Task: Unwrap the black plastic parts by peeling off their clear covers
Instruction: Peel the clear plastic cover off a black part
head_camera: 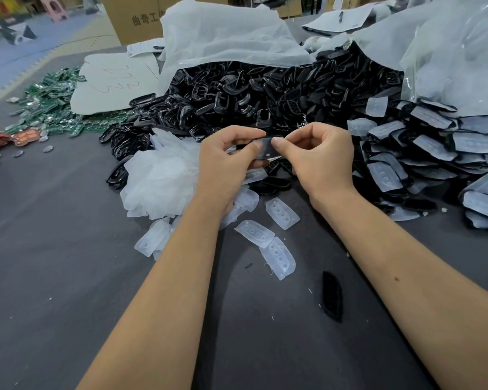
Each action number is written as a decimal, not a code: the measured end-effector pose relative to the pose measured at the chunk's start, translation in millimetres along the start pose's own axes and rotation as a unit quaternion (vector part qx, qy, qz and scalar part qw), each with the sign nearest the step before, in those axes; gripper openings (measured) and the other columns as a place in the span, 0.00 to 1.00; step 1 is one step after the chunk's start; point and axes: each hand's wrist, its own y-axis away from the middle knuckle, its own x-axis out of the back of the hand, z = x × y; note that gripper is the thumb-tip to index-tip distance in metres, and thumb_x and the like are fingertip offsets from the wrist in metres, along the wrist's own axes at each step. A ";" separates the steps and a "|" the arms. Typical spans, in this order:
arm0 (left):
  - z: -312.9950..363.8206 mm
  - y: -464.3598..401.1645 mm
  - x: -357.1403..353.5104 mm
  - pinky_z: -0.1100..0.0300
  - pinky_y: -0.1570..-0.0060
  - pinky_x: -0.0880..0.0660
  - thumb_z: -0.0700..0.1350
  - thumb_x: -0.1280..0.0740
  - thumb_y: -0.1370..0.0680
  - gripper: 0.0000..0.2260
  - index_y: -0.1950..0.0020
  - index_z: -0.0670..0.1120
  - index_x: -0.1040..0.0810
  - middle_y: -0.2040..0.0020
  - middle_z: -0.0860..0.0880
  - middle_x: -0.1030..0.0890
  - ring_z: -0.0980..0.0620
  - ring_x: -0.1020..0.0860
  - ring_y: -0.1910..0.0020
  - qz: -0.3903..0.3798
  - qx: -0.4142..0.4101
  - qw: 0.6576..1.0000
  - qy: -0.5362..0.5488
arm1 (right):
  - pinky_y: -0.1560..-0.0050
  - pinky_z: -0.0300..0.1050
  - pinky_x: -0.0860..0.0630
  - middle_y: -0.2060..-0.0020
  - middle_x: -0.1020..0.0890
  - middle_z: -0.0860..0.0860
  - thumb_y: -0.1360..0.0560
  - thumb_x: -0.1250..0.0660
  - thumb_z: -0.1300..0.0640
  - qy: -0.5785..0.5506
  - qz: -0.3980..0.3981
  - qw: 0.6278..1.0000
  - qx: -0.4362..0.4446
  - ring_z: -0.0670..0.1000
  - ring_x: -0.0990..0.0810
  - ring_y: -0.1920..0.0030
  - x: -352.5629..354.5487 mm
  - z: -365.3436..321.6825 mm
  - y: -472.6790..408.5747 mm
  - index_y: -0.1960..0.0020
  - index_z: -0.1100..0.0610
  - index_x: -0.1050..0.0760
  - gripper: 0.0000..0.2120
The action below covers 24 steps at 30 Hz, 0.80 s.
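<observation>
Black plastic part (266, 149) sits pinched between your left hand (226, 159) and right hand (319, 156), steadied so its clear cover (268, 144) can peel away.

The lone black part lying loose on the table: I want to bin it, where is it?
In the head view, the lone black part lies on the grey table low and right of centre, beside the right forearm, below the scattered clear covers.

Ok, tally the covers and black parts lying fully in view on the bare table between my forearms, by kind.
Clear covers: 3
Black parts: 1
Total: 4
Covers half hidden under the arm are left out.
</observation>
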 end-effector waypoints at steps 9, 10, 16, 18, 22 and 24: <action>3.8 1.2 0.1 0.55 0.56 0.18 0.33 0.30 0.22 0.09 0.52 0.44 0.14 0.54 0.42 0.16 0.45 0.16 0.55 0.005 0.003 1.000 0.027 | 0.74 0.39 0.28 0.68 0.16 0.49 0.24 0.24 0.60 -0.090 -0.089 0.990 -0.064 0.48 0.18 0.71 2.2 -2.0 -1.9 0.54 0.57 0.18 0.03; 3.8 1.3 0.3 0.55 0.56 0.18 0.33 0.30 0.21 0.09 0.52 0.44 0.14 0.54 0.42 0.16 0.44 0.16 0.55 0.006 0.003 1.000 0.026 | 0.74 0.39 0.28 0.69 0.16 0.49 0.23 0.25 0.61 -0.099 -0.102 0.987 -0.068 0.49 0.18 0.71 2.7 -2.9 -1.7 0.54 0.58 0.17 0.02; 3.5 1.6 0.7 0.56 0.55 0.17 0.34 0.31 0.20 0.09 0.50 0.45 0.14 0.52 0.42 0.15 0.45 0.14 0.56 0.006 -0.001 1.000 0.022 | 0.74 0.38 0.26 0.68 0.15 0.51 0.23 0.26 0.65 -0.133 -0.123 0.980 -0.086 0.50 0.16 0.70 5.2 -6.8 -0.5 0.52 0.61 0.18 0.02; 3.0 1.7 1.2 0.55 0.55 0.17 0.34 0.31 0.19 0.08 0.49 0.45 0.14 0.52 0.42 0.14 0.45 0.13 0.57 0.003 -0.002 1.000 0.018 | 0.74 0.38 0.26 0.67 0.15 0.51 0.23 0.26 0.64 -0.140 -0.117 0.979 -0.088 0.50 0.16 0.70 5.0 -6.1 -0.4 0.51 0.62 0.18 0.02; 3.8 2.2 1.2 0.56 0.55 0.17 0.36 0.29 0.20 0.07 0.50 0.46 0.13 0.52 0.44 0.13 0.46 0.14 0.57 -0.003 -0.007 1.000 0.019 | 0.75 0.39 0.26 0.67 0.16 0.53 0.22 0.26 0.62 -0.126 -0.103 0.984 -0.074 0.50 0.18 0.72 3.5 -4.6 -0.5 0.52 0.62 0.17 0.03; 4.6 2.7 0.7 0.57 0.54 0.17 0.36 0.27 0.22 0.06 0.51 0.47 0.13 0.54 0.45 0.14 0.47 0.14 0.55 -0.008 -0.014 1.000 0.016 | 0.75 0.40 0.26 0.68 0.16 0.54 0.21 0.26 0.60 -0.119 -0.094 0.986 -0.069 0.50 0.19 0.73 2.8 -3.9 -0.5 0.53 0.62 0.17 0.05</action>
